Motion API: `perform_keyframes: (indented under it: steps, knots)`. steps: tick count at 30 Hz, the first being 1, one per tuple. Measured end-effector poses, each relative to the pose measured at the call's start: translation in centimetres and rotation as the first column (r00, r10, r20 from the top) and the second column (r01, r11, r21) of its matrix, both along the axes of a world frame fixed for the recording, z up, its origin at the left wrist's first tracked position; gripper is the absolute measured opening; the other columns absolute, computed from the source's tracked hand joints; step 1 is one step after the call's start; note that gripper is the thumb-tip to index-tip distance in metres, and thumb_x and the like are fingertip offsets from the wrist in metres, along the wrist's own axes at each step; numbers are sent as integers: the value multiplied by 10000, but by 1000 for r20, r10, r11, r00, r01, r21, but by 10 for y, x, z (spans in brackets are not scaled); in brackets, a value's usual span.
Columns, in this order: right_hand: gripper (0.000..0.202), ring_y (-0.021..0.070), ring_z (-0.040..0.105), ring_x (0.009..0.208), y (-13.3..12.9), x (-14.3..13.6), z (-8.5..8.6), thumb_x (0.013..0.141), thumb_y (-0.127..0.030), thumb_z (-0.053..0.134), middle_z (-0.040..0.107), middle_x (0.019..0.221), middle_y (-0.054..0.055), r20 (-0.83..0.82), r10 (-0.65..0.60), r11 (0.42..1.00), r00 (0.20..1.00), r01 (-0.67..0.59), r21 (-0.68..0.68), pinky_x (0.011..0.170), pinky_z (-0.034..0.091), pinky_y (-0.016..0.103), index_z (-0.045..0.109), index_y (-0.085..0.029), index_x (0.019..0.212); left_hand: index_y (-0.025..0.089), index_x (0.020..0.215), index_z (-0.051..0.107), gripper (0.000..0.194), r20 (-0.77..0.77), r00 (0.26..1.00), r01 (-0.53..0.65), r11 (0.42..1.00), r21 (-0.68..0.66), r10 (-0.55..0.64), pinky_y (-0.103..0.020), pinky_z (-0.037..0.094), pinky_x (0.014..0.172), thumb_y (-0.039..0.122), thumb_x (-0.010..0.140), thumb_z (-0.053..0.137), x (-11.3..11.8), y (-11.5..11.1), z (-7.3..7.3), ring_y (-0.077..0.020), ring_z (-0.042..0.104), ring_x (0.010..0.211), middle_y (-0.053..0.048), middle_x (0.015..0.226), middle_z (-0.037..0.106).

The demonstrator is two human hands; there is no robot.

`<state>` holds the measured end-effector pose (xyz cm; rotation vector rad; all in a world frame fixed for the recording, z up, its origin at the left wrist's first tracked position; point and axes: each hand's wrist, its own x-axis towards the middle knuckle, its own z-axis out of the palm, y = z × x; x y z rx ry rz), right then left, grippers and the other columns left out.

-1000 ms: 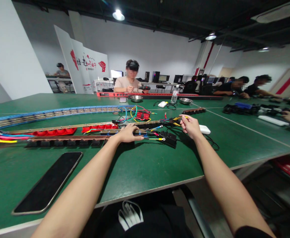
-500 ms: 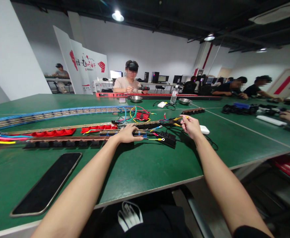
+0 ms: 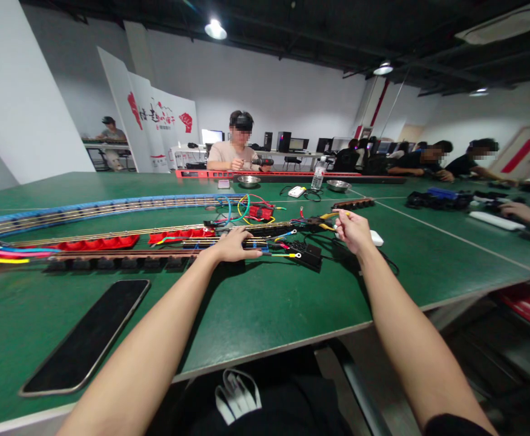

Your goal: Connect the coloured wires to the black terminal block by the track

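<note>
My left hand point(image 3: 234, 244) lies palm down on a long terminal strip point(image 3: 174, 242) with brass rails, its fingers pointing right and pressing on the strip's end. My right hand point(image 3: 353, 231) is closed, its fingertips pinching a yellow wire point(image 3: 333, 215) that runs left to a black terminal block point(image 3: 274, 229). Red, blue and yellow wires with ring lugs point(image 3: 287, 254) spread between the two hands beside a small black block point(image 3: 308, 254).
A dark phone point(image 3: 88, 334) lies face up at the near left. Several long strips, red point(image 3: 97, 243), blue point(image 3: 88, 209) and black point(image 3: 111, 264), stretch left across the green table point(image 3: 265, 309). A white box point(image 3: 376, 238) sits behind my right hand. People work at the far side and right.
My right hand has shifted slightly to the right and up with the yellow wire. My left hand has stayed on the strip.
</note>
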<state>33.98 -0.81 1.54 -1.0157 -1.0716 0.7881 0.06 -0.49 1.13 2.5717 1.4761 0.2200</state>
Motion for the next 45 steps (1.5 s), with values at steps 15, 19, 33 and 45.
perform_keyframes:
  steps: [15,19,33,45]
  knots:
    - [438,42,381,355,-1,-15,-3,673,-478,643,465,558,-47,76,10,1000,997,-12,27,237,229,131,597,-177,989,238,1254,411,855,6,1000,-4,1000,-24,4,-537,182,1024,803,615,345,0,-2,2,-323,148,1329,-139,1459,192]
    - [464,61,425,408,-4,-28,-5,683,-497,621,459,578,-36,129,22,998,991,-29,49,259,256,133,600,-182,1023,248,1259,402,851,-3,1000,-18,1000,-25,18,-530,182,1027,799,613,350,0,-1,1,-321,141,1331,-122,1464,185]
    - [467,45,277,358,4,-33,-13,739,-548,508,366,478,-73,256,-151,980,955,111,163,314,231,162,601,-156,975,253,1237,424,819,2,1000,-10,1000,-11,10,-509,208,1026,787,620,355,1,-1,1,-304,172,1325,-112,1451,225]
    - [385,105,451,501,-1,-34,-13,755,-456,505,567,605,7,541,-290,948,790,159,277,489,373,215,679,-140,888,251,1235,427,826,1,1000,-7,1000,-2,7,-519,217,1020,792,614,357,0,0,0,-315,181,1320,-112,1447,234]
